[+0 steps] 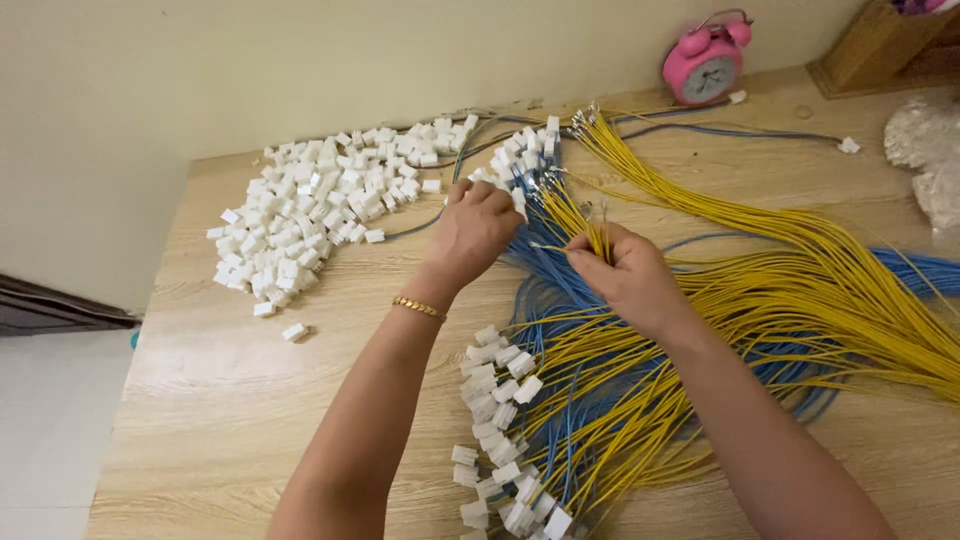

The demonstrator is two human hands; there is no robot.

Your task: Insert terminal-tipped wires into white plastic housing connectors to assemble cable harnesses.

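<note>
My left hand [472, 232] is closed around a small white plastic connector at the near end of the loose wires. My right hand [620, 270] pinches a yellow wire [570, 222] by its metal tip, the tip pointing left toward my left hand. Under both hands lies a big bundle of yellow and blue wires [800, 300] running off to the right. Finished wires with white connectors [497, 400] fan out near my forearms. A heap of loose white connectors [310, 205] lies to the left.
A pink alarm clock [704, 62] stands at the back against the wall. A wooden box [880, 45] sits at the back right, with clear plastic bags [925, 150] beside it. The wooden table's left edge [150, 300] drops to a white floor.
</note>
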